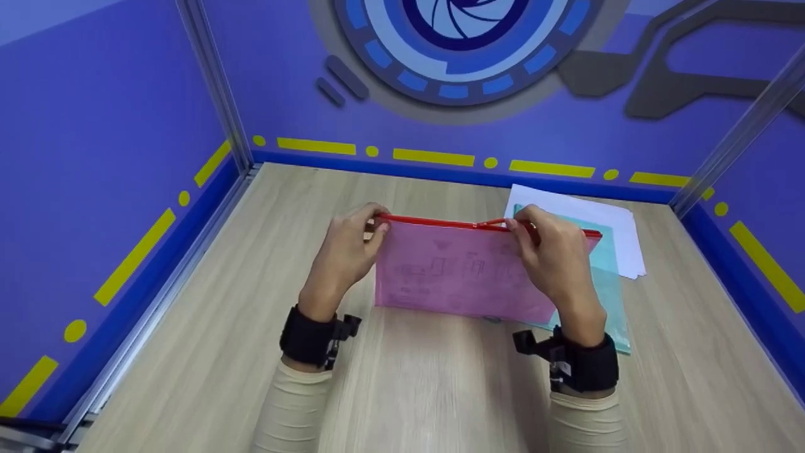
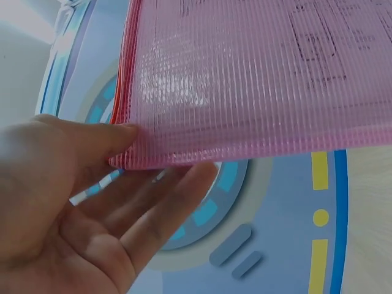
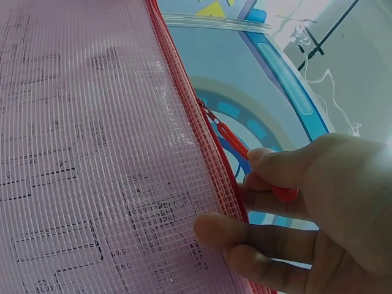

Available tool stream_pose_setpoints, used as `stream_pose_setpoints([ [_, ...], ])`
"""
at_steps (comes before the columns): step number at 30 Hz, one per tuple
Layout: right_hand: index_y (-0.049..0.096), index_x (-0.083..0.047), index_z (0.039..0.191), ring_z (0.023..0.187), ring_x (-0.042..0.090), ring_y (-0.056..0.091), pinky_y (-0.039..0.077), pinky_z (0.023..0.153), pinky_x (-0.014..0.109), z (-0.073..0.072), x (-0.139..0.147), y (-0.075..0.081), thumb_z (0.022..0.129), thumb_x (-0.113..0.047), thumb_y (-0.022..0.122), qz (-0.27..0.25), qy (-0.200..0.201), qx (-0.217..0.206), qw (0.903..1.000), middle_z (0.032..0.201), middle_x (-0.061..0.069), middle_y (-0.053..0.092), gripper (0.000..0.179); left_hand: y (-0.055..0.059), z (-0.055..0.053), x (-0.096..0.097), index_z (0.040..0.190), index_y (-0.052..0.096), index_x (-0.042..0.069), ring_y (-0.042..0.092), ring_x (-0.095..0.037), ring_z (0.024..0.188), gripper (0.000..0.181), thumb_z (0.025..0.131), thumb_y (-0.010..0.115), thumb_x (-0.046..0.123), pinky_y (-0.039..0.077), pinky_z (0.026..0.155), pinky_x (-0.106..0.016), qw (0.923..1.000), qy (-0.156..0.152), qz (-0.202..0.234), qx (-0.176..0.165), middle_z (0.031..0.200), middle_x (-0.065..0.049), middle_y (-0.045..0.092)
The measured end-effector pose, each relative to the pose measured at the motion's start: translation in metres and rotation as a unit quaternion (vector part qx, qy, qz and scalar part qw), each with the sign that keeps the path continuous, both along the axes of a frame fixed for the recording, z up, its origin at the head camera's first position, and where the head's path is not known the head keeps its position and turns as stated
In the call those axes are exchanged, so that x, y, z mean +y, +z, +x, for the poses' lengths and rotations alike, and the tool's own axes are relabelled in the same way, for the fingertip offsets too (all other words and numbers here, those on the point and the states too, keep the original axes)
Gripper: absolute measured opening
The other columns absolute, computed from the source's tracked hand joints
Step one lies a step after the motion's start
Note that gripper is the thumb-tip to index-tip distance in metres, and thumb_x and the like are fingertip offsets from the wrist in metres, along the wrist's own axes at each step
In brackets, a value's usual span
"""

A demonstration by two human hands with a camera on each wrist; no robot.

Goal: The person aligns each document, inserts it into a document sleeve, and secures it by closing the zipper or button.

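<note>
Pouch [image 1: 440,270], pink, one: being held upright over the desk [image 1: 427,390]. Left hand [image 1: 346,248]: fingers pinching its top corner [image 2: 131,158], steadying the zipper [image 1: 427,221], I'm guessing. Right hand [image 1: 556,255]: fingers clamping the red pull tab [image 3: 233,138], seemingly tensioning the edge between.

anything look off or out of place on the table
Only slightly: the white sheets, partly under the teal pouch by the right hand, lie askew with unaligned corners. No spill or damage shows.
</note>
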State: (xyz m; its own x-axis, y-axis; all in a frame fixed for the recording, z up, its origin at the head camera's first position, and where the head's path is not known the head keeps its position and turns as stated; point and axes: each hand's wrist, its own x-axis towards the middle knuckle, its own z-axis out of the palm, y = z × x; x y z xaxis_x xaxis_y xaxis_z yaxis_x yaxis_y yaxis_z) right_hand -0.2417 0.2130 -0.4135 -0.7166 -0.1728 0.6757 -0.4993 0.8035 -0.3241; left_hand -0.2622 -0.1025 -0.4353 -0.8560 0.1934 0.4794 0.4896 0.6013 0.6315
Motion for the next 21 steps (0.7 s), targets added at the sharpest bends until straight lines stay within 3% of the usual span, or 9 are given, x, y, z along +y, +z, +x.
stream_pose_setpoints([
  [4,0.07,-0.002,0.1,0.061,0.021,0.049,0.04,0.06,0.032,0.001,-0.003,0.002,0.101,-0.013,0.073,0.009,0.012,0.007,0.9999,0.079,0.011,0.066,0.011,0.002,0.003,0.012,0.133,0.067,0.003,0.061,-0.026,0.129,0.035,0.099,0.074,0.01,0.052,0.106,-0.035,0.9958,0.016,-0.047,0.078,0.14,-0.014,0.061],
  [7,0.071,-0.003,0.1,0.061,0.019,0.05,0.042,0.059,0.031,0.004,-0.007,0.002,0.1,-0.013,0.074,0.013,0.022,0.003,0.9997,0.081,0.01,0.067,0.011,0.003,0.009,0.023,0.135,0.066,0.005,0.054,-0.027,0.138,0.041,0.097,0.079,0.012,0.042,0.117,-0.04,0.9846,0.005,-0.098,0.145,0.146,-0.013,0.06],
  [9,0.071,-0.003,0.101,0.063,0.019,0.052,0.044,0.059,0.032,0.007,-0.01,0.002,0.099,-0.012,0.075,0.014,0.026,-0.003,0.9996,0.082,0.01,0.069,0.01,0.004,0.013,0.032,0.134,0.069,0.007,0.058,-0.026,0.136,0.04,0.096,0.08,0.015,0.038,0.12,-0.047,0.9768,0.009,-0.134,0.167,0.14,-0.01,0.065],
  [12,0.072,-0.003,0.101,0.065,0.02,0.055,0.047,0.06,0.032,0.01,-0.014,0.002,0.099,-0.012,0.076,0.016,0.03,-0.01,0.9994,0.085,0.01,0.071,0.01,0.004,0.021,0.041,0.13,0.073,0.012,0.067,-0.024,0.122,0.036,0.095,0.082,0.021,0.033,0.121,-0.057,0.9665,0.037,-0.191,0.167,0.125,-0.005,0.073],
  [15,0.073,-0.004,0.102,0.066,0.02,0.057,0.048,0.061,0.032,0.012,-0.017,0.003,0.099,-0.013,0.075,0.019,0.037,-0.015,0.999,0.087,0.01,0.073,0.01,0.004,0.023,0.045,0.123,0.076,0.014,0.071,-0.023,0.111,0.029,0.095,0.082,0.02,0.033,0.121,-0.058,0.9594,0.059,-0.225,0.16,0.113,-0.003,0.076],
  [21,0.074,-0.004,0.103,0.069,0.02,0.059,0.049,0.063,0.032,0.01,-0.017,0.006,0.099,-0.015,0.076,0.016,0.043,-0.021,0.9987,0.09,0.009,0.074,0.011,0.004,0.02,0.045,0.11,0.077,0.014,0.072,-0.022,0.099,0.014,0.096,0.079,0.017,0.047,0.102,-0.049,0.9589,0.068,-0.225,0.159,0.104,-0.001,0.076],
])
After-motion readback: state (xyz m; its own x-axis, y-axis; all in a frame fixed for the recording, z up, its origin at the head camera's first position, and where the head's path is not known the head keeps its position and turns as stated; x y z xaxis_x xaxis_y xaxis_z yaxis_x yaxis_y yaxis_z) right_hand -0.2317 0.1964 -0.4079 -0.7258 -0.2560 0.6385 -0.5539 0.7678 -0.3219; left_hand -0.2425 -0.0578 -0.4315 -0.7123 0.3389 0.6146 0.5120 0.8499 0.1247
